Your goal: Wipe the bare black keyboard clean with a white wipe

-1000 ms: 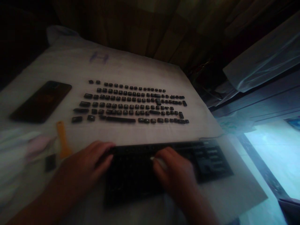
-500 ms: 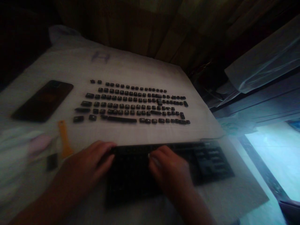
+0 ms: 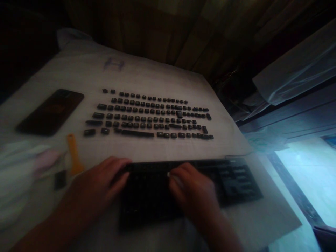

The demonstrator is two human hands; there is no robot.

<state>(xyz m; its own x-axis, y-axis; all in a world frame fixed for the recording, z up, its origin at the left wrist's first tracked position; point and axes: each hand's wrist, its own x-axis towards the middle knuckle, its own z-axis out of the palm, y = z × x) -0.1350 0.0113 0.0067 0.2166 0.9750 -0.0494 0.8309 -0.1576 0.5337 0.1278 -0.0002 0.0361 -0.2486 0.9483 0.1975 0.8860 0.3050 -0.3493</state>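
A black keyboard base [image 3: 231, 182] lies near the front of a white cloth-covered table [image 3: 157, 77]. My left hand [image 3: 99, 182] grips the base's left end, fingers curled over its edge. Over the middle of the base, my right hand [image 3: 191, 190] has its fingers pinched on a small pale thing, perhaps a cloth or wipe [image 3: 174, 180], pressed against the base. Beyond the base, several rows of loose black keycaps [image 3: 149, 115] are laid out in keyboard order.
A dark phone [image 3: 51, 112] lies at the left. An orange pry tool [image 3: 74, 154] and a small black piece [image 3: 60, 179] sit left of my left hand, beside pale and pink blurred items [image 3: 31, 164]. The table's right edge drops off toward a bright floor [image 3: 307, 178].
My right hand shifted slightly left over the keyboard base between the first frame and now. My left hand has stayed on the base's left end.
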